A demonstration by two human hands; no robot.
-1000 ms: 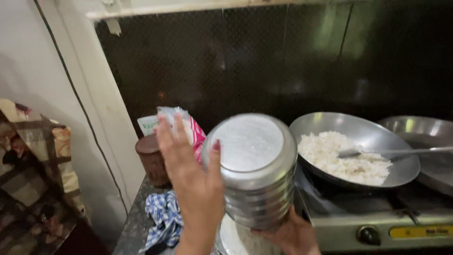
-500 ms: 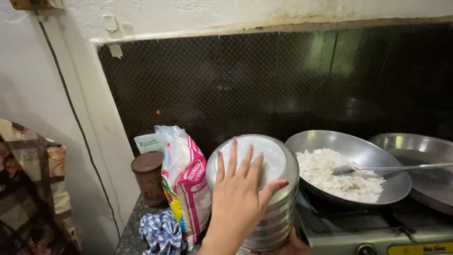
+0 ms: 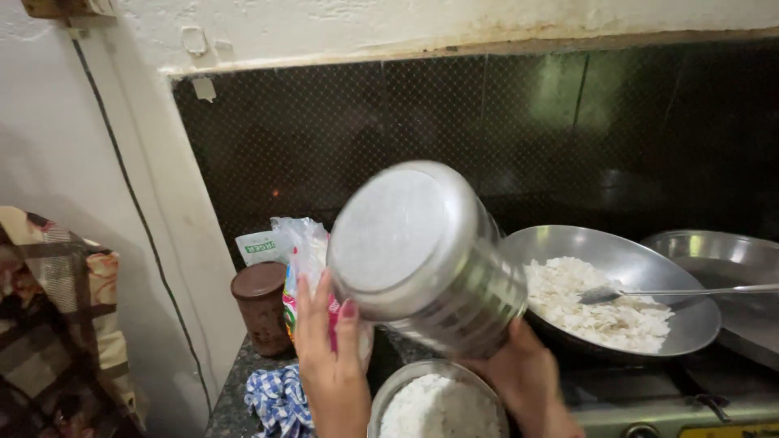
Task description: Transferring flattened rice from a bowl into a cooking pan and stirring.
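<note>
A round ribbed steel container (image 3: 426,259) with its lid on is tilted toward the camera. My right hand (image 3: 523,381) grips it from underneath. My left hand (image 3: 329,345) has its fingers spread beside the lid's lower left edge, touching the rim. Directly below sits an open steel container (image 3: 438,405) filled with white flaked rice. A pink and white plastic packet (image 3: 304,268) stands behind my left hand.
A steel wok (image 3: 617,296) of white flaked rice with a spoon (image 3: 673,292) rests on the stove at right, beside a second steel pan (image 3: 726,268). A brown jar (image 3: 261,307) and a blue checked cloth (image 3: 276,401) sit at the counter's left end by the wall.
The steel container has risen and tilted toward the camera. My left hand slid off the lid's top to its lower left edge. The open container of rice came into view.
</note>
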